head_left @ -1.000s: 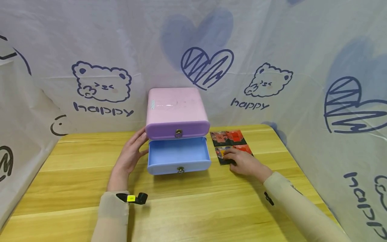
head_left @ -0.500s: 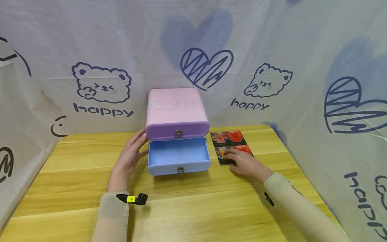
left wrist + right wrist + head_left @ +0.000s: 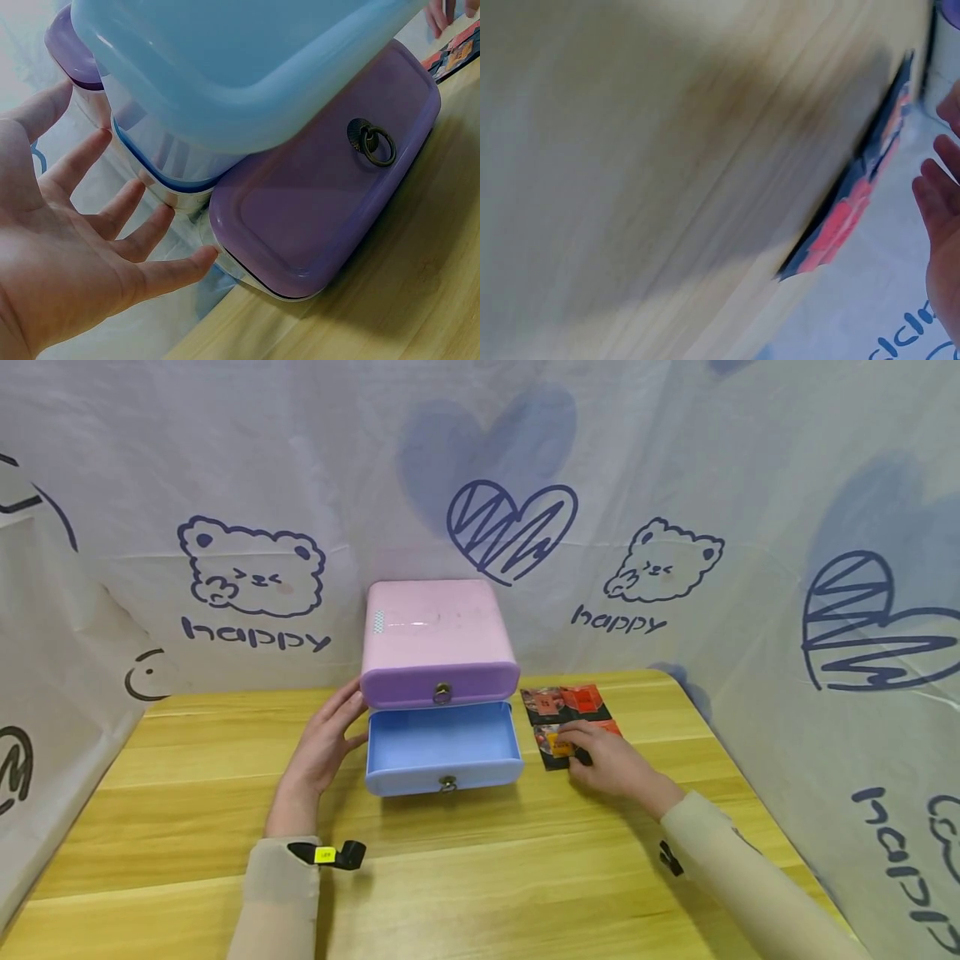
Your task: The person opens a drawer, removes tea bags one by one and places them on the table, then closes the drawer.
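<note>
Slight shift clockwise-three

Right hand (image 3: pixel 613 763) eases toward three o'clock — fingers loose, nothing visibly held — baring more of the cards (image 3: pixel 562 716) right of the blue drawer (image 3: pixel 411 779) (perhaps a release). Left hand (image 3: pixel 324 742) spreads, empty, at nine.

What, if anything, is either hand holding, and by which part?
Nothing, it appears: the left hand is spread beside the box, and the right hand hovers over the cards with none seen in its grip.
</note>
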Demonstrator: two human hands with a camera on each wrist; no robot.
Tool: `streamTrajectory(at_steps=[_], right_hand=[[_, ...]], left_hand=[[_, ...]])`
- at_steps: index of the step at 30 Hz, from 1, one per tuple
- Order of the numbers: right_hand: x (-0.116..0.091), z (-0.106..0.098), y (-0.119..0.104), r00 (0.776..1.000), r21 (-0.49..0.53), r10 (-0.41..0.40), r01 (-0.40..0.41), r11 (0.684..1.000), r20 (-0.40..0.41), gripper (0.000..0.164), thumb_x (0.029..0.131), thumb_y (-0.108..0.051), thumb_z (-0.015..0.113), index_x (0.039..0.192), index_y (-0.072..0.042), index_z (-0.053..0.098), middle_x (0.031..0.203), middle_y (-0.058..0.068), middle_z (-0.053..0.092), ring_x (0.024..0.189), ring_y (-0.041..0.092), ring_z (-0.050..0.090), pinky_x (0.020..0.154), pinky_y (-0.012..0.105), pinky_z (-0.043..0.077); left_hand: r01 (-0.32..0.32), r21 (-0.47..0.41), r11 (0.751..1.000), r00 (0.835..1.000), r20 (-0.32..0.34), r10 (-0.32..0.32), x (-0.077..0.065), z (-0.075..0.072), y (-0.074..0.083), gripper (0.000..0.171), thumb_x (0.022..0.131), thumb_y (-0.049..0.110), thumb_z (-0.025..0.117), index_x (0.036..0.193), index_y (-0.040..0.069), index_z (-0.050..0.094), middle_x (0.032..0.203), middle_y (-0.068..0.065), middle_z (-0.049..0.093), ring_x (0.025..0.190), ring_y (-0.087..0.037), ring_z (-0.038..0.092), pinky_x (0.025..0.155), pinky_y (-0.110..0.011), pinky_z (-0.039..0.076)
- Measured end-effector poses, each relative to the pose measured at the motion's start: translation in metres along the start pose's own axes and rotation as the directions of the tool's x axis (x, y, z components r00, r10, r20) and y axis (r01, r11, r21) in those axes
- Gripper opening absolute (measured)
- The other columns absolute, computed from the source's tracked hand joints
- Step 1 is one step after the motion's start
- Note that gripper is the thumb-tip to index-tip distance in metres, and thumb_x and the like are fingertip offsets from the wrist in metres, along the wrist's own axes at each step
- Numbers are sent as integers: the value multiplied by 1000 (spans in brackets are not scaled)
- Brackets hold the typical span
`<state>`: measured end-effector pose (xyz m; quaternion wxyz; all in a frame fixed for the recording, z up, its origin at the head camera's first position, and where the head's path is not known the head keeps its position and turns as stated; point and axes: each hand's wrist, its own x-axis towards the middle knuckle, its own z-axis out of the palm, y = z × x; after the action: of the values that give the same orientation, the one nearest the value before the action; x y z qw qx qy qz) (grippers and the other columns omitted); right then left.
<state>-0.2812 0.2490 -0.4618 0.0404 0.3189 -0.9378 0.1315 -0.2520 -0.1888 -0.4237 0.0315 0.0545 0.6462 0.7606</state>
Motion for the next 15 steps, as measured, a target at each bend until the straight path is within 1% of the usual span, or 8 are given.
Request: streamTrajectory(at_steps=[2,4,7,9,11,15], right_hand=[[0,-3,-3,998,4,-16,16,1000,-66,44,80,-19,62,123,-15,54,128,0,48,111,18,45,91,46,44],[1,-5,-6,989,-1,-38,38,999,-142,42,80,-17,61,122,-15,55,127,0,48,109,18,46,89,45,45],[3,-10,-11,962,-22,-87,84,996,-258,39,81,-16,59,119,-15,56,125,0,50,109,15,45,89,42,45],[4,-13,-17,936,-25,-114,112,993,-334,38,81,-15,58,119,-15,56,124,1,51,110,14,44,89,40,46],[6,-17,-24,904,-21,-141,145,989,-404,39,80,-15,57,119,-13,57,124,3,52,111,13,44,88,39,46],[10,-25,-42,822,-21,-195,218,976,-535,38,78,-12,56,116,-9,59,120,6,54,110,16,46,84,39,48]], left_hand=[[1,2,1000,1000,-2,-1,0,0,0,50,89,43,53,136,31,41,145,0,29,127,-20,27,99,-62,27],[3,6,1000,1000,-4,-3,0,0,0,50,89,44,53,136,30,41,145,1,30,126,-19,27,98,-62,27],[5,12,1000,1000,-11,-5,-1,0,0,50,89,44,53,136,31,41,144,2,30,126,-18,28,98,-61,28],[2,13,1000,1000,-8,-2,0,0,0,50,89,44,53,136,31,41,145,1,30,126,-19,27,98,-62,28],[-2,10,1000,1000,-3,2,0,0,0,50,89,44,52,136,30,41,145,0,29,127,-20,26,98,-62,27],[-7,8,1000,1000,4,7,0,0,0,50,90,43,52,137,30,40,146,-1,28,128,-21,25,99,-63,26]])
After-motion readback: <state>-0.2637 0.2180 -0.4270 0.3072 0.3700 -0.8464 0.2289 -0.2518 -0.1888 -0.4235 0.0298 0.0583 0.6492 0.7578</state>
